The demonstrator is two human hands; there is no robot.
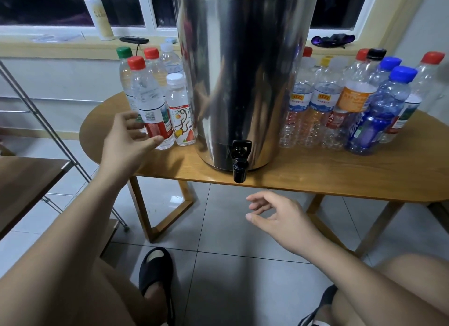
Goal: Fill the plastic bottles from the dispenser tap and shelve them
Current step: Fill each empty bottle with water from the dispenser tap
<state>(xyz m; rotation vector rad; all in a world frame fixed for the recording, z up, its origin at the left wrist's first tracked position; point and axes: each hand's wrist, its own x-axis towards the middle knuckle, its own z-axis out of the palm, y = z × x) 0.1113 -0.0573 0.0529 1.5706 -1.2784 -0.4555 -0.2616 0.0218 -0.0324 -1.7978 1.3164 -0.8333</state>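
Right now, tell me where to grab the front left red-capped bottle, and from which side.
Grip the red-capped bottle round its labelled waist, coming from its left, where the left hand is. It stands upright, with the white-capped bottle close on its right and others behind, so only left and front look free.

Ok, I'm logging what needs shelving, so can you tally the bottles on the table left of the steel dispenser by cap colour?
Red caps: 2
White caps: 2
Green caps: 1
Total: 5 bottles left of the dispenser
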